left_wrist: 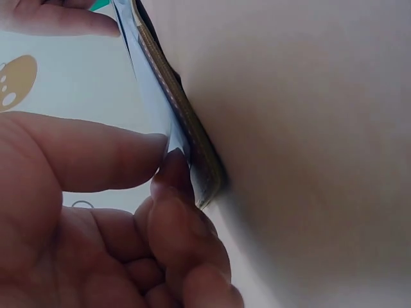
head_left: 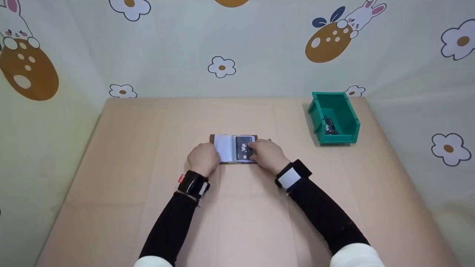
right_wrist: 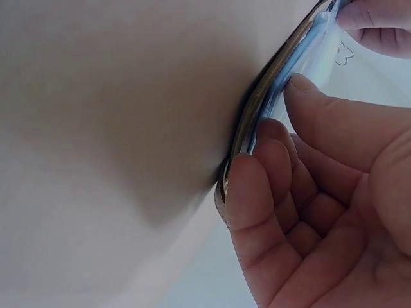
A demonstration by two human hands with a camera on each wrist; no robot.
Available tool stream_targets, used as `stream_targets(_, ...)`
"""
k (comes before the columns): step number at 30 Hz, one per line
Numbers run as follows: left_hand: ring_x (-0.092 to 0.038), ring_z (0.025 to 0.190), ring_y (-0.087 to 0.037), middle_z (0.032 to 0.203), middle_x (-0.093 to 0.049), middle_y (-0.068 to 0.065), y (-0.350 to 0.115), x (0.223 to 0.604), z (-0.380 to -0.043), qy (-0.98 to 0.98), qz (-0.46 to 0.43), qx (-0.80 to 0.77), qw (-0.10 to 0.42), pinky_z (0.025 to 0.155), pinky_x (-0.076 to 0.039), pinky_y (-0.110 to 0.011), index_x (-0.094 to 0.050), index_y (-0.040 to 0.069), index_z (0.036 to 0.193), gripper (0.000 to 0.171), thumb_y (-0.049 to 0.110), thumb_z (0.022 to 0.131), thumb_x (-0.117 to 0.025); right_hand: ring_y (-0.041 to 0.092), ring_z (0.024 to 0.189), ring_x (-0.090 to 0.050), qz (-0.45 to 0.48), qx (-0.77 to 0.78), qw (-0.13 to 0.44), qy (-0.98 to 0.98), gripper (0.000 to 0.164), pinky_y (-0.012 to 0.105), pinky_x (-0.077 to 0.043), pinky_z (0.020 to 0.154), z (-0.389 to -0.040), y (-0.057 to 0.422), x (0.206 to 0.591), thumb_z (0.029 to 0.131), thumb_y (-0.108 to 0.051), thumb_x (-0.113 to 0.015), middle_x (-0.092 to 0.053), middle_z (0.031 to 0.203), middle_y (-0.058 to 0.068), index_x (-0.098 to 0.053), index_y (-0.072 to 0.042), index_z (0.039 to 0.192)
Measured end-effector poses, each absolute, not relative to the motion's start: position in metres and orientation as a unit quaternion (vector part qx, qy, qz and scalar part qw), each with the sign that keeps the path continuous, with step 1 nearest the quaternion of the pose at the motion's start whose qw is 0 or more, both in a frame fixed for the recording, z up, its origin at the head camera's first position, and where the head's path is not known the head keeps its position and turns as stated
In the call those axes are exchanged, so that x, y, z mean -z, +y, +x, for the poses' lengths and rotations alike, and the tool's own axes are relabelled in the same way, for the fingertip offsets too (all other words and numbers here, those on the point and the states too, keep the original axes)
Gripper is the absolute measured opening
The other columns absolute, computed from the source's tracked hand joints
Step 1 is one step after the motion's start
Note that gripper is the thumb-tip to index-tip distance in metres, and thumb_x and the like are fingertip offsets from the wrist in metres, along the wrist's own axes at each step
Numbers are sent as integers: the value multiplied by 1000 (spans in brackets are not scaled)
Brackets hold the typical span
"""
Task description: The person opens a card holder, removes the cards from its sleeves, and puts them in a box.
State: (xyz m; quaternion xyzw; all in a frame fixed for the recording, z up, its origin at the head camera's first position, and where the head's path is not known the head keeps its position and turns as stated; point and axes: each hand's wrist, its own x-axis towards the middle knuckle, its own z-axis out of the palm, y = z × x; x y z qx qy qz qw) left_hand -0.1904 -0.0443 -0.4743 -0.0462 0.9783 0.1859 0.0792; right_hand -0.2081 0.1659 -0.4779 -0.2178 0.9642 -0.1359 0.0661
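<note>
A card holder (head_left: 212, 138) with a brown cover lies opened out on the table, its pale plastic sleeves (head_left: 224, 146) facing up. Behind plastic on its right half shows a black card (head_left: 242, 149) marked "Vip". My left hand (head_left: 203, 158) is at the holder's left edge; in the left wrist view, thumb and forefinger pinch a translucent sleeve (left_wrist: 144, 77). With its thumb over the card side, my right hand (head_left: 271, 154) grips the right edge. In the right wrist view its curled fingers (right_wrist: 250, 192) lie along the holder's edge (right_wrist: 249, 115).
At the back right of the beige table (head_left: 148, 126) stands a green bin (head_left: 337, 140), holding black card-like pieces (head_left: 329, 126) with "Vip" lettering. Pale cloth walls (head_left: 178, 48) printed with flowers and rabbits rise behind the table and at both sides.
</note>
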Motion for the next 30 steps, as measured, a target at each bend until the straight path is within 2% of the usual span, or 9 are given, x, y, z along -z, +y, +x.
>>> stream_targets(8,-66,83,-28,99,-70,-17,-43,474,-194,978,-54,-174,100,62,-54,-47,-71,-1,93,22,10,91,-52,30,101,-65,-210,130,72,966,36,45,-51,88,-208,164,479,89,-11,-71,-68,110,17,-66,-2,123)
stream_targets(14,-66,84,-28,100,-70,-16,-42,474,-195,979,-62,-165,106,64,-54,-47,-72,-1,93,21,11,90,-54,31,103,-65,-207,131,75,967,36,46,-49,91,-208,164,479,89,-11,-70,-68,112,17,-66,-2,124)
stream_targets(30,-66,79,-28,93,-70,-18,-42,472,-195,982,-55,-165,74,60,-55,-47,-72,-3,92,20,4,91,-53,30,102,-65,-207,136,75,966,36,46,-49,91,-207,165,477,89,-11,-71,-68,111,17,-67,-2,123)
